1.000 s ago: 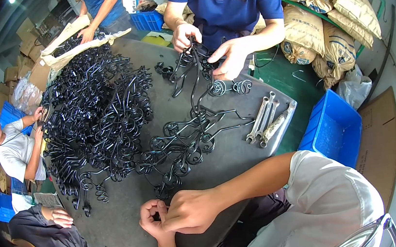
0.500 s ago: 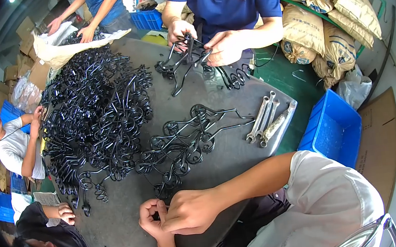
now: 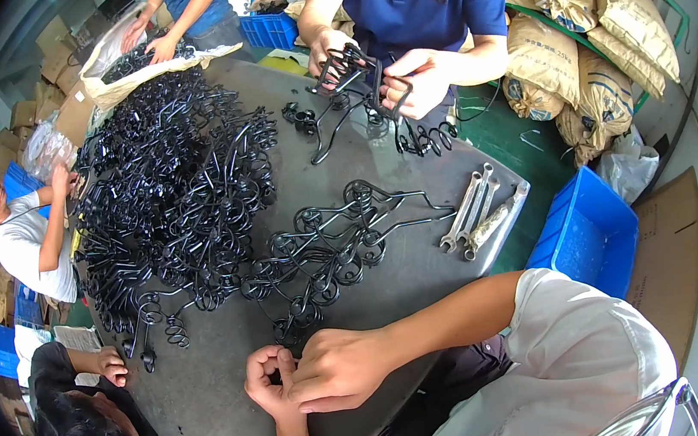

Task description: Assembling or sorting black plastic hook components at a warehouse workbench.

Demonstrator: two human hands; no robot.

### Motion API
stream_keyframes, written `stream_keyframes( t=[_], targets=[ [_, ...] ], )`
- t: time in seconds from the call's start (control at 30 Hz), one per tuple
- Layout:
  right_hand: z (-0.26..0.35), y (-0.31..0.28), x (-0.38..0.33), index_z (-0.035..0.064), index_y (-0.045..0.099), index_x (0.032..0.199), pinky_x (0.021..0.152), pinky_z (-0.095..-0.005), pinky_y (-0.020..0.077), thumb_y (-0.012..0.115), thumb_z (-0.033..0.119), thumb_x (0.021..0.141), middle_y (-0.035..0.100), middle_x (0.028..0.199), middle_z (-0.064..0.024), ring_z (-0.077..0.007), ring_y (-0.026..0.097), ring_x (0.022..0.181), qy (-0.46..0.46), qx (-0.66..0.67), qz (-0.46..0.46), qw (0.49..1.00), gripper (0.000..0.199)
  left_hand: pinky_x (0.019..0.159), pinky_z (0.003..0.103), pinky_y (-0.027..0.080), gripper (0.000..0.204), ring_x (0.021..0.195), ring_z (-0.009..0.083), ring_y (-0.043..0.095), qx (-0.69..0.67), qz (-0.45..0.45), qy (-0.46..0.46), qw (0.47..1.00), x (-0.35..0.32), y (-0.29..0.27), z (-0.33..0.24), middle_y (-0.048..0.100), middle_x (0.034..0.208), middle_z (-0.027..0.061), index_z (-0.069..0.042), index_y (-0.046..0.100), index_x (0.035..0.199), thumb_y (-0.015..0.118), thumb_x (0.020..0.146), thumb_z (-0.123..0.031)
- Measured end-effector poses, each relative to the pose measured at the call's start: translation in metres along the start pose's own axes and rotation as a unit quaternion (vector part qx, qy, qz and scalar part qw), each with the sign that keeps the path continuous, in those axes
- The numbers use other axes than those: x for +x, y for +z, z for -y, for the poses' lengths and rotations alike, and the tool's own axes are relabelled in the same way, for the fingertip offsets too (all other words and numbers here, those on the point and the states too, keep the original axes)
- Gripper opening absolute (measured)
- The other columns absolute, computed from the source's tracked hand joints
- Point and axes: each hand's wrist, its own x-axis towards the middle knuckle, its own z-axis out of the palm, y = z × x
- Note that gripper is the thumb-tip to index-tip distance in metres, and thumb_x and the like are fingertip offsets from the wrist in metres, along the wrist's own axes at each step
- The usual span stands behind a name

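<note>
My left hand (image 3: 271, 383) is held above the near table edge with its fingers curled in. Across its palm and wrist lies my right hand (image 3: 342, 369), touching it, fingers bent. Anything small between the two is hidden. Just beyond them on the dark table (image 3: 206, 398) is a loose cluster of black bent metal rods with coiled loops (image 3: 318, 247). A large heap of similar black coiled rods (image 3: 182, 185) covers the table's left side. Opposite, a co-worker's hands (image 3: 415, 81) hold a black bent rod piece (image 3: 344, 102).
Several wrenches (image 3: 470, 208) lie at the right table edge beside a whitish wrapped rod (image 3: 496, 223). A blue bin (image 3: 587, 229) stands right of the table, with stacked sacks (image 3: 542, 58) behind. Other people stand or sit around, one at lower left (image 3: 97, 427).
The view has shifted slightly. The co-worker opposite has turned the black rod piece in their hands. The person at lower left has leaned further in. My hands stay almost the same.
</note>
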Motion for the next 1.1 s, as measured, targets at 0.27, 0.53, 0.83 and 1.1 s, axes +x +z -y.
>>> stream_keyframes(
  t=[0.27,0.53,0.83,1.1],
  targets=[
    [0.0033,-0.0061,0.0031,0.0031,0.057,0.080,0.052,-0.0440,0.0459,0.067,0.015,0.089,0.059,0.069,-0.0123,-0.0335,0.059,0.058,0.022,0.005,-0.007,1.000,0.018,0.058,0.023,0.043,0.006,0.059,0.0068,0.057,-0.065,-0.026,-0.004,0.998,-0.0029,-0.0002,-0.0021,0.062,0.064,0.0013,-0.001,0.061,0.094,0.064,0.097,-0.005],
    [0.0022,-0.0041,0.0020,0.0043,0.059,0.085,0.053,-0.0436,0.0460,0.067,0.016,0.090,0.060,0.070,-0.0117,-0.0330,0.061,0.060,0.019,0.006,-0.003,1.000,0.015,0.059,0.023,0.043,0.009,0.059,0.0071,0.057,-0.058,-0.015,0.001,0.998,-0.0029,-0.0014,0.0001,0.062,0.065,0.0015,-0.001,0.061,0.095,0.063,0.099,-0.009],
    [0.0050,-0.0069,0.0051,0.0042,0.059,0.085,0.053,-0.0432,0.0467,0.067,0.017,0.090,0.060,0.071,-0.0110,-0.0328,0.061,0.060,0.006,0.010,-0.010,1.000,0.016,0.059,0.024,0.044,0.008,0.060,0.0075,0.057,-0.068,-0.016,-0.011,0.998,-0.0033,-0.0025,0.0001,0.062,0.066,0.0016,-0.001,0.062,0.097,0.064,0.098,-0.008],
    [0.0014,-0.0075,0.0037,0.0042,0.060,0.087,0.052,-0.0437,0.0465,0.068,0.018,0.089,0.060,0.072,-0.0111,-0.0320,0.061,0.061,0.012,0.019,-0.005,1.000,0.016,0.059,0.023,0.045,0.008,0.060,0.0079,0.059,-0.058,-0.045,0.008,0.997,-0.0025,0.0005,0.0005,0.063,0.068,0.0020,-0.001,0.061,0.098,0.064,0.097,-0.008]
  ],
)
